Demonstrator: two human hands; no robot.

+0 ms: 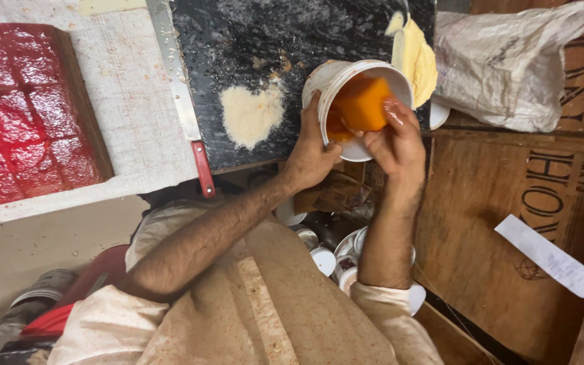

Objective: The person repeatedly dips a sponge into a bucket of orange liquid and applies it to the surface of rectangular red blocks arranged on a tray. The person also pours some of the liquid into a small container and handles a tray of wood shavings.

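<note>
On a speckled black slab (pixel 238 40) beside rough cloth (pixel 130 101), my left hand (pixel 309 152) gripped a white tub (pixel 336 78); my right hand (pixel 397 138) clutched a smooth orange lump (pixel 363 101).

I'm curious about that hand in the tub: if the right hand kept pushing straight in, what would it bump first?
Probably the orange block that the right hand already touches inside the white tub; beyond it likely the tub's bottom, though depth is unclear.

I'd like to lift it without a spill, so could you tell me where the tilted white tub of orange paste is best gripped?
Probably by its outer side wall, just behind the rim, coming from the left as the left hand does now. The white tub lies tilted with its mouth towards the person, and the right hand is at the orange paste, so the mouth side is taken.
</note>
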